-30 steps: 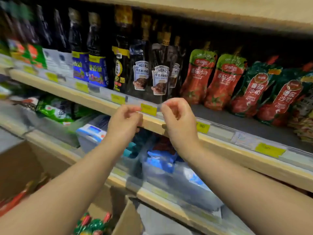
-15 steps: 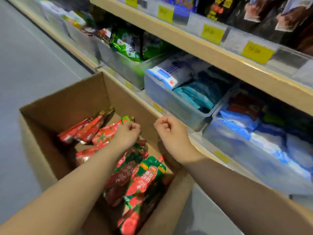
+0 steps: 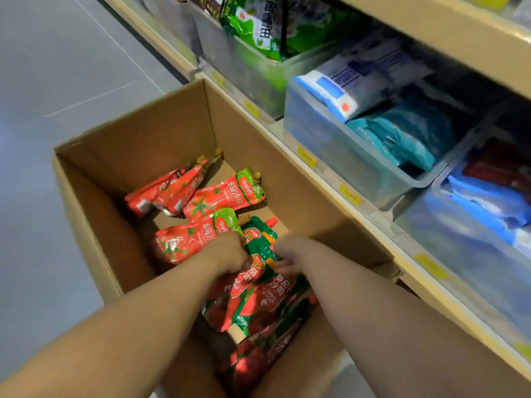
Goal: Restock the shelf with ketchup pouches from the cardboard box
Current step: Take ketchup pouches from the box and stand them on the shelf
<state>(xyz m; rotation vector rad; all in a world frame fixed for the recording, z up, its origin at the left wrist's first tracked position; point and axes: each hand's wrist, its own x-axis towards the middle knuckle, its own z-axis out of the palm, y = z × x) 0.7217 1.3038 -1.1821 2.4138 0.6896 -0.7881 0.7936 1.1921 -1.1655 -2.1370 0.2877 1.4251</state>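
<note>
Your left hand (image 3: 227, 252) and right hand (image 3: 290, 249) reach into the cardboard box (image 3: 161, 133), both touching ketchup pouches (image 3: 224, 193) heaped inside; whether the fingers have closed cannot be told.

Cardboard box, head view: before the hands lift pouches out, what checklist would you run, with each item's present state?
1. Cardboard box open: ok.
2. Both hands inside it: left hand, right hand: ok.
3. Hands on the green-and-red ketchup pouches: ok.
4. Firm grip on a pouch: cannot tell, fingers hidden.
5. Red pouches remain for later: ok.
6. Ketchup shelf space free: cannot tell, out of view.
</note>
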